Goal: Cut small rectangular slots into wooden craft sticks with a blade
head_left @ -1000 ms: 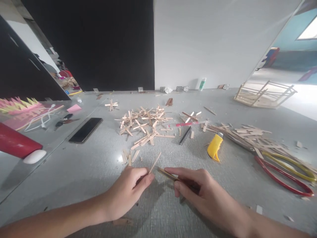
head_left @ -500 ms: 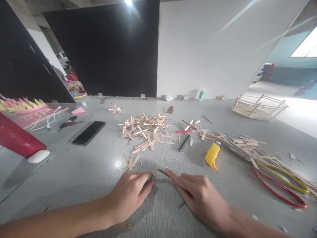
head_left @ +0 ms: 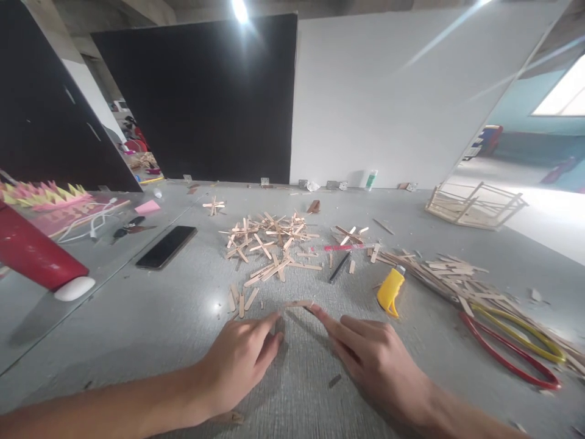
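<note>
A short piece of wooden craft stick [head_left: 299, 303] spans the gap between my two hands, above the grey tabletop. My right hand [head_left: 375, 347] pinches its right end at the tip of the index finger; the thumb is mostly hidden beneath. Close to the stick's left end is the index fingertip of my left hand [head_left: 242, 353], but I cannot tell whether they touch. The left thumb and index finger are apart, with no object visible between them. Just beyond my left hand lie several loose short stick pieces [head_left: 242, 305].
Past my hands lies a heap of crossed craft sticks [head_left: 274, 235]. To the right are a yellow-handled cutter [head_left: 391, 291], a dark pen [head_left: 340, 267], red and yellow handles [head_left: 507, 353] and stick scraps [head_left: 457, 268]. A phone [head_left: 167, 247] and red bottle [head_left: 41, 253] lie left.
The stick piece has come up and turned, so it now lies lengthwise between the hands. My left thumb and index finger have spread slightly. The view has tilted up a little.
</note>
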Action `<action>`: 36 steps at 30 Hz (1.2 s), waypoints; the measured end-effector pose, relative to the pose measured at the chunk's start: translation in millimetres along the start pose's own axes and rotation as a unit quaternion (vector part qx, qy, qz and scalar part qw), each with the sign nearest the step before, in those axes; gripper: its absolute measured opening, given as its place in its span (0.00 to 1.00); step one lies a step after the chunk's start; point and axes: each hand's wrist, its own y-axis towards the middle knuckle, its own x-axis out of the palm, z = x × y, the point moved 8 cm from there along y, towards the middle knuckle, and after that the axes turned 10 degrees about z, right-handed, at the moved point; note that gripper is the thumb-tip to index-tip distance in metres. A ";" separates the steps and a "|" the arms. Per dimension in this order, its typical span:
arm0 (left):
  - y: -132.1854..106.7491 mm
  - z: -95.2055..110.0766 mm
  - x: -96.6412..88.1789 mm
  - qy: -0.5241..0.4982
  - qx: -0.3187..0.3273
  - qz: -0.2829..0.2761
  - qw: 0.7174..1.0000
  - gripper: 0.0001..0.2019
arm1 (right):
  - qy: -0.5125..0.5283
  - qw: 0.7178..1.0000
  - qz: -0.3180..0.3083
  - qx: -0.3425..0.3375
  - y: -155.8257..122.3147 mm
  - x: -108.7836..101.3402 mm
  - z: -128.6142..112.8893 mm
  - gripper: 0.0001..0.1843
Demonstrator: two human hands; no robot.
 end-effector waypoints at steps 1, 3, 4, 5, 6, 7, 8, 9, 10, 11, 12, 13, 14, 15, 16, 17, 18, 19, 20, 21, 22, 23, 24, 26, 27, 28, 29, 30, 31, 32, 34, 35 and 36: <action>-0.1 -0.6 0.5 0.005 -0.001 -0.002 1.000 0.18 | 0.001 1.000 -0.006 0.004 0.7 -0.8 0.3 0.23; -0.4 -1.5 1.3 0.021 0.004 0.000 1.000 0.19 | 0.003 1.000 -0.021 0.008 2.0 -3.3 -1.2 0.22; -0.5 -1.9 1.9 0.032 0.009 0.001 0.999 0.19 | 0.001 1.000 -0.021 0.005 3.1 -6.6 -3.3 0.22; -0.7 -1.9 2.6 0.044 0.017 0.002 0.999 0.20 | -0.004 1.000 -0.020 0.001 4.3 -10.2 -5.3 0.22; -1.0 -1.8 3.2 0.057 0.026 0.002 0.998 0.20 | -0.014 1.000 -0.020 -0.007 5.6 -14.0 -7.6 0.23; -1.2 -1.6 4.0 0.069 0.033 0.001 0.997 0.20 | -0.027 0.999 -0.022 -0.017 6.7 -17.3 -9.8 0.23; -1.5 -1.6 4.9 0.076 0.038 -0.003 0.996 0.21 | -0.042 0.998 -0.027 -0.029 7.8 -20.0 -11.5 0.23; -1.7 -1.7 5.7 0.077 0.039 -0.008 0.996 0.21 | -0.057 0.997 -0.037 -0.041 8.6 -21.9 -12.6 0.23; -1.7 -1.6 6.0 0.074 0.039 -0.011 0.996 0.21 | -0.071 0.995 -0.050 -0.051 9.2 -23.3 -12.8 0.23; -1.7 -1.4 6.2 0.069 0.039 -0.013 0.997 0.21 | -0.083 0.993 -0.061 -0.060 9.7 -24.9 -12.7 0.24; -1.6 -1.2 6.3 0.066 0.039 -0.016 0.997 0.21 | -0.092 0.991 -0.068 -0.070 10.1 -26.9 -12.6 0.24; -1.4 -0.5 6.2 0.065 0.043 -0.016 0.997 0.21 | -0.101 0.989 -0.075 -0.078 10.4 -28.9 -12.4 0.25; -1.1 0.3 5.8 0.067 0.049 -0.013 0.996 0.21 | -0.109 0.987 -0.080 -0.086 10.6 -31.0 -12.6 0.26; -0.8 1.1 5.3 0.071 0.056 -0.008 0.996 0.20 | -0.117 0.985 -0.085 -0.092 10.7 -32.6 -12.7 0.26; -0.5 1.3 4.9 0.075 0.059 -0.004 0.995 0.20 | -0.123 0.984 -0.089 -0.097 10.8 -33.8 -13.0 0.27; -0.2 1.2 4.5 0.076 0.061 0.000 0.995 0.20 | -0.127 0.982 -0.093 -0.100 11.0 -34.5 -13.4 0.26; 0.0 1.1 4.3 0.074 0.062 0.003 0.995 0.20 | -0.127 0.982 -0.094 -0.101 11.4 -34.9 -13.8 0.26; 0.1 0.8 4.5 0.072 0.062 0.001 0.996 0.19 | -0.124 0.983 -0.089 -0.100 12.1 -35.6 -14.2 0.26; 0.0 0.7 5.0 0.070 0.062 -0.002 0.996 0.19 | -0.119 0.985 -0.080 -0.099 12.8 -36.2 -14.6 0.26; -0.2 1.1 5.4 0.069 0.065 -0.006 0.995 0.19 | -0.113 0.986 -0.071 -0.095 13.1 -36.0 -14.4 0.27; -0.3 1.6 5.5 0.071 0.068 -0.007 0.995 0.19 | -0.109 0.988 -0.065 -0.091 12.9 -34.6 -13.7 0.27; -0.4 1.8 5.5 0.073 0.068 -0.008 0.995 0.19 | -0.108 0.988 -0.063 -0.086 12.0 -32.1 -12.5 0.28; -0.4 1.5 5.2 0.076 0.065 -0.007 0.995 0.19 | -0.107 0.989 -0.067 -0.081 10.8 -28.6 -11.0 0.28; -0.5 0.2 5.4 0.081 0.056 -0.005 0.995 0.19 | -0.101 0.989 -0.086 -0.062 8.3 -21.4 -6.3 0.26; -0.7 -0.5 6.3 0.083 0.053 -0.008 0.995 0.19 | -0.093 0.990 -0.097 -0.045 7.9 -19.2 -3.2 0.25; -1.0 -0.5 7.6 0.083 0.055 -0.012 0.995 0.20 | -0.083 0.990 -0.106 -0.029 8.1 -18.1 -0.4 0.24; -1.3 -0.2 9.1 0.081 0.059 -0.018 0.995 0.20 | -0.075 0.991 -0.111 -0.016 9.0 -18.5 1.4 0.23; -1.7 0.3 10.3 0.079 0.065 -0.023 0.994 0.20 | -0.069 0.991 -0.113 -0.009 10.6 -19.6 2.3 0.22; -1.9 0.9 11.2 0.077 0.070 -0.027 0.994 0.20 | -0.068 0.992 -0.110 -0.009 12.5 -21.3 2.1 0.22; -2.0 1.3 11.4 0.074 0.073 -0.029 0.994 0.20 | -0.071 0.992 -0.104 -0.016 14.2 -22.7 1.0 0.22; -1.7 1.7 10.4 0.072 0.076 -0.027 0.994 0.20 | -0.080 0.992 -0.094 -0.034 15.3 -22.1 -1.9 0.23; -1.5 1.7 9.7 0.073 0.077 -0.025 0.994 0.20 | -0.084 0.992 -0.091 -0.039 14.5 -20.0 -2.8 0.23; -1.3 1.6 9.3 0.075 0.077 -0.024 0.994 0.20 | -0.086 0.992 -0.087 -0.045 13.0 -17.5 -3.7 0.23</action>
